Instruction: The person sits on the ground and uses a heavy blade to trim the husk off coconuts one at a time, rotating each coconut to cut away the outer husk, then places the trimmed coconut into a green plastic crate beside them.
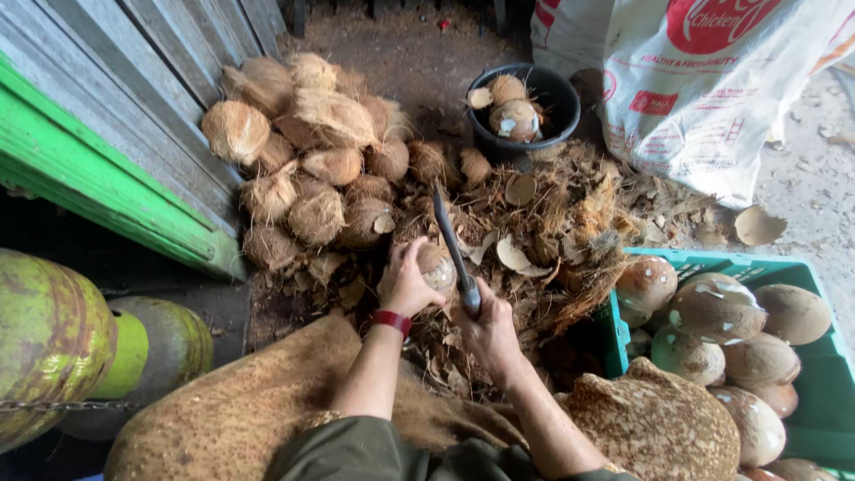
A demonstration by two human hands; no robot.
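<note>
The left hand [405, 283] is cupping a husked coconut [437, 267] over a heap of husk scraps [543, 240], fingers curled round its side. The right hand [488, 331] is gripping a knife [452, 247] in a closed fist, the blade lying against the coconut. A pile of coconuts [307, 142] is sitting beyond, a green crate [806, 428] to the right.

Two hands – left hand [405, 283], right hand [488, 331]; one knife [452, 249]; one black bucket [561, 98]; one green crate [802, 428]; two gas cylinders [53, 338].
</note>
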